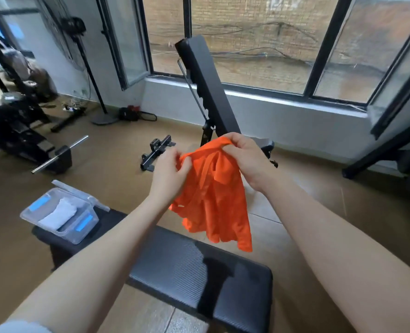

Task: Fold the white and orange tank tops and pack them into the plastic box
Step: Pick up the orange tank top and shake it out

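Observation:
An orange tank top (219, 207) hangs crumpled in the air above the black padded bench (189, 263). My left hand (169, 173) pinches its upper left edge, and my right hand (247, 156) grips the top of the fabric a little higher. To the left, a clear plastic box (33, 213) with blue clips stands on the bench's far left end. A folded white tank top (58, 213) lies inside it. The box's lid (79, 194) leans open behind it.
An inclined black gym bench (205, 87) stands ahead by the window. A barbell bar (60, 153) and a weight machine (9, 121) are on the left. A fan stand (93, 85) rises at the back left. Brown tiled floor surrounds the bench.

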Demonstrator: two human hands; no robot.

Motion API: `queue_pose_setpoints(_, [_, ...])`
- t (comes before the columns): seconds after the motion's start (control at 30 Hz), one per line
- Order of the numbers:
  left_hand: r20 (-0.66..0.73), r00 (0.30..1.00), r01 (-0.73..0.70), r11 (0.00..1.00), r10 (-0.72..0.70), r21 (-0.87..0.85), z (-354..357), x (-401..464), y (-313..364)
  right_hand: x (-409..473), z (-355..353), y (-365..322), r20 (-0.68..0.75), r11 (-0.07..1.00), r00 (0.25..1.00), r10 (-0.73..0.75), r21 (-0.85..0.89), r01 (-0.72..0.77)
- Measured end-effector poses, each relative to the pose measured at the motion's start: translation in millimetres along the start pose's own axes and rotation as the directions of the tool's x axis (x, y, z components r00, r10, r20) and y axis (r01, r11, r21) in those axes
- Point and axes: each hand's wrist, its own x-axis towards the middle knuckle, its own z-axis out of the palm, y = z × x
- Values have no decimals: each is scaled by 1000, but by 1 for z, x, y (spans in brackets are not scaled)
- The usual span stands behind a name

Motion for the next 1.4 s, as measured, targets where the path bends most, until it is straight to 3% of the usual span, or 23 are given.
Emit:
queue_pose_setpoints(0.1, [-63,993,92,985,-103,-148,-24,1,4,-1,25,-24,-60,999,998,-4,49,7])
queue_pose_setpoints(0.2, [53,998,41,964,-29,-261,-44,8,5,14,41,-51,-166,982,986,-2,185,33])
queue_pose_setpoints(0.27, [165,986,68,950,-17,-304,-58,10,-4,24,52,-69,-158,967,987,-20,248,59])
queue_pose_setpoints(0.37, [269,963,57,976,1,-210,-78,6,-27,28,70,-81,-130,945,991,-11,323,52])
queue_pose_setpoints(0.47, [236,972,15,993,13,-120,-96,7,-48,30,78,-81,-214,911,975,53,410,41])
queue_pose_setpoints(0.6, [204,974,88,996,-92,33,-118,23,-75,31,67,-67,-365,823,894,259,568,-7])
queue_pose_setpoints(0.7, [287,940,209,976,-183,-59,-135,34,-70,27,57,-51,-481,866,814,324,498,-51])
queue_pose_setpoints(0.77, [368,891,377,884,-265,-276,-146,45,-51,24,53,-44,-518,925,801,301,363,-113])
queue_pose_setpoints(0.87, [660,701,656,607,-270,-449,-160,66,-23,17,55,-39,-523,965,814,251,199,-170])
queue_pose_setpoints(0.9, [715,647,697,587,-265,-413,-162,72,-16,16,56,-37,-527,972,818,232,158,-175])
queue_pose_setpoints(0.97, [754,602,689,648,-262,-325,-166,79,-2,10,62,-38,-540,978,818,198,58,-199])
queue_pose_setpoints(1.07, [747,644,637,655,-162,-407,-161,81,22,1,71,-48,-586,965,808,54,-178,-193])
queue_pose_setpoints(1.13, [711,701,565,649,-54,-508,-155,80,37,-5,81,-63,-552,951,823,-136,-305,-48])
queue_pose_setpoints(1.2, [669,743,501,665,-2,-554,-148,78,46,-13,95,-80,-424,961,880,-214,-254,111])
queue_pose_setpoints(1.3, [626,778,457,648,40,-609,-141,71,55,-19,109,-92,-261,972,943,-208,-160,171])
queue_pose_setpoints(1.4, [550,829,359,658,101,-662,-138,65,59,-16,109,-82,-297,960,929,-223,-231,156])
